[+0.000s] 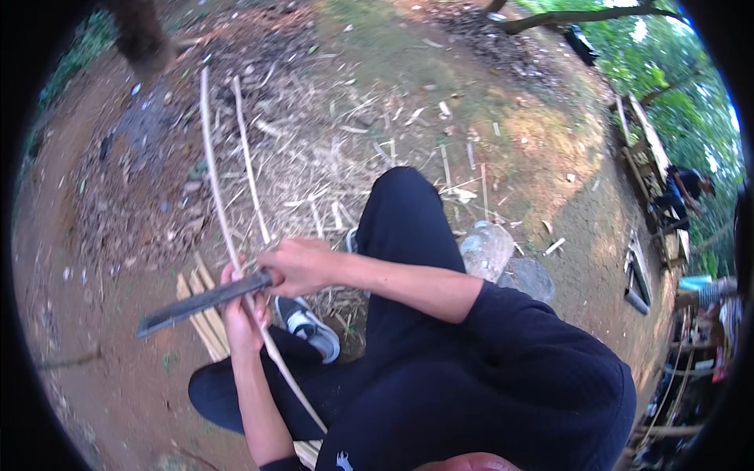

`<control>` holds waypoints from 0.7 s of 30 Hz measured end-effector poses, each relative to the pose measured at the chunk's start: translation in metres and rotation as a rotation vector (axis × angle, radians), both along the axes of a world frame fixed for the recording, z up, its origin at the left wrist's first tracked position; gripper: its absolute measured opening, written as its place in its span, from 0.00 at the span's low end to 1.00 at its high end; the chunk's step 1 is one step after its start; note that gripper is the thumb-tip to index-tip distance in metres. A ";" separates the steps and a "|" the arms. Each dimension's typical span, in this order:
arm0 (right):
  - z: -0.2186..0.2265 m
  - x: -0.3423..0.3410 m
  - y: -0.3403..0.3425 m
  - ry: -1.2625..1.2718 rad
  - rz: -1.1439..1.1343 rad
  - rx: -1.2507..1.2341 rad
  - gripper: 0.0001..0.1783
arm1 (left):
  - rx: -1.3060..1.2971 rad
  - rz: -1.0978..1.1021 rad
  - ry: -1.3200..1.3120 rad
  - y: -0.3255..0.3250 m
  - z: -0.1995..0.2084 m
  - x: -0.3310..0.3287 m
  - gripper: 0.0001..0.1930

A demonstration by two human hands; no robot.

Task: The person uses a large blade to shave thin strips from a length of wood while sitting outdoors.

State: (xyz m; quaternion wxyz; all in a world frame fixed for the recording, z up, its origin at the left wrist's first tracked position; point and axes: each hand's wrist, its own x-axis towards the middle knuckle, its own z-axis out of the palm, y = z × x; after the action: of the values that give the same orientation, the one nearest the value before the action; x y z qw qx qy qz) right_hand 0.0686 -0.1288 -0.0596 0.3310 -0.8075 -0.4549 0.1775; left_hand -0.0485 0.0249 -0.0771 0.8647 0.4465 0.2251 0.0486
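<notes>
My left hand (243,322) is closed around a long, thin, pale wooden strip (210,157), which looks like split bamboo. The strip runs from the far ground, through my fingers and back to my lap, bowing slightly. My right hand (298,265) grips the handle of a machete (196,304). Its dark, broad blade points left and crosses over the strip just at my left hand, apparently against it. Whether the edge bites into the strip cannot be seen. A second, shorter strip (250,161) lies just right of the first, beyond my hands.
Split sticks (206,334) lie beside my left leg, near my shoe (312,328). Pale shavings (314,149) cover the ground ahead. Stones (487,250) sit right of my knee. A dark post (141,35) rises far left. Another person (685,188) is by a wooden bench (648,141) at right.
</notes>
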 end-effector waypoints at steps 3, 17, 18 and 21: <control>-0.004 -0.006 -0.004 0.069 -0.009 0.012 0.16 | -0.004 -0.107 -0.012 0.004 -0.002 -0.006 0.19; 0.037 0.048 -0.001 -0.641 0.146 -0.003 0.14 | -0.236 -0.234 -0.097 0.016 -0.007 0.011 0.23; 0.031 0.051 0.002 -0.638 0.152 -0.007 0.14 | -0.213 -0.219 -0.110 0.015 -0.008 0.012 0.23; -0.008 0.054 0.000 -0.460 0.103 0.014 0.15 | 0.009 -0.234 -0.055 0.004 -0.009 0.017 0.20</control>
State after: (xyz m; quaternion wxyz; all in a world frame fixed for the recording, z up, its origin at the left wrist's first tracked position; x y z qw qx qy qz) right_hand 0.1230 -0.1285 -0.0678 0.2146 -0.8000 -0.5603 0.0022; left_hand -0.0314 0.0290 -0.0858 0.8683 0.4719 0.1477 -0.0395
